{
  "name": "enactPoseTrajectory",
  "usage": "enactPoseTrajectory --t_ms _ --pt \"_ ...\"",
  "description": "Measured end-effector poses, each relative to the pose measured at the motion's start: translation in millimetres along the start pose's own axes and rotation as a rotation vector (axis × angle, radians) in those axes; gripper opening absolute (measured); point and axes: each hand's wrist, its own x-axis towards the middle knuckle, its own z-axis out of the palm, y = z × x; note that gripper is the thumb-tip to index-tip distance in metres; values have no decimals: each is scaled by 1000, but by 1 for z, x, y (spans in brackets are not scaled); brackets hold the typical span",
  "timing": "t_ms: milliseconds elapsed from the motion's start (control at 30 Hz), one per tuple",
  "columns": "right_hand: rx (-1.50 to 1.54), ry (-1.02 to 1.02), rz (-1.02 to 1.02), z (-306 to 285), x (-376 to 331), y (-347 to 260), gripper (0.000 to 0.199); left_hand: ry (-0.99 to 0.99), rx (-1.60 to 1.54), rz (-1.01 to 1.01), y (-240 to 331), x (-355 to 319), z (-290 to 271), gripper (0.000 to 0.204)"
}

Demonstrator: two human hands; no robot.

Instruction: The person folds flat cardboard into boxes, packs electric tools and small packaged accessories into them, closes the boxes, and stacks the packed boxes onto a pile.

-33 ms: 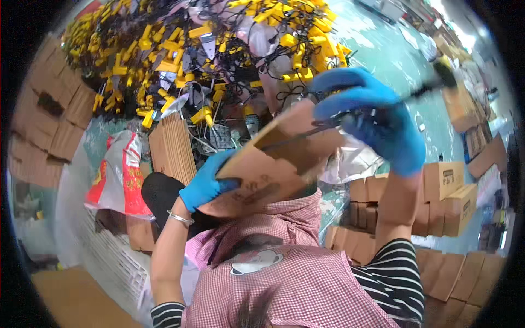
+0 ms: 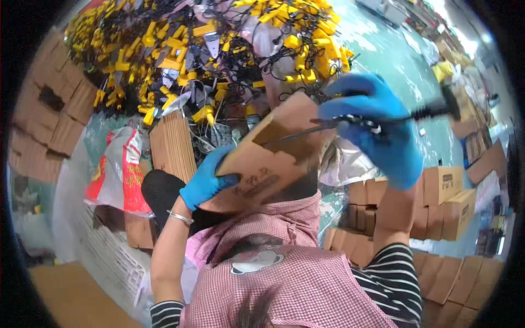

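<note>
My left hand (image 2: pixel 209 180) is closed on the side of a brown cardboard box (image 2: pixel 262 177), thumb on its printed face. The box is held tilted above my lap, its open end up and to the right. Beside that opening, my right hand (image 2: pixel 377 128) is closed around a long black tool-like object (image 2: pixel 421 113) with a ribbed section and a thick dark end; its exact kind is unclear. A thin dark strip (image 2: pixel 298 133) runs from the right fingers across the mouth of the box. Blue gloves cover both hands.
A heap of yellow-and-black corded items (image 2: pixel 180 54) lies ahead. Flattened cardboard (image 2: pixel 172 145) stands at my left knee, beside a red and white bag (image 2: pixel 123 172). Cardboard boxes (image 2: pixel 443 186) are stacked on the right, and more cartons (image 2: pixel 44 120) on the far left.
My right hand has shifted slightly right and down, and the thick end of the black object has dropped lower. The box's open end has moved slightly; my left hand keeps its hold.
</note>
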Motion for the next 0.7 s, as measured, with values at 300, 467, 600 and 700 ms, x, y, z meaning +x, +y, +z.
enactPoseTrajectory --t_ms 300,467,600,700 --pt "496 46 153 62 20 -22 18 202 88 272 -18 -3 2 96" --pt "15 -540 -65 121 11 2 14 147 -289 -117 -22 -38 -16 99" --pt "-286 -739 -287 137 25 -12 18 332 -326 56 -7 -49 -1 99" --pt "-400 -537 -369 171 22 -8 7 832 470 299 66 -44 -17 89"
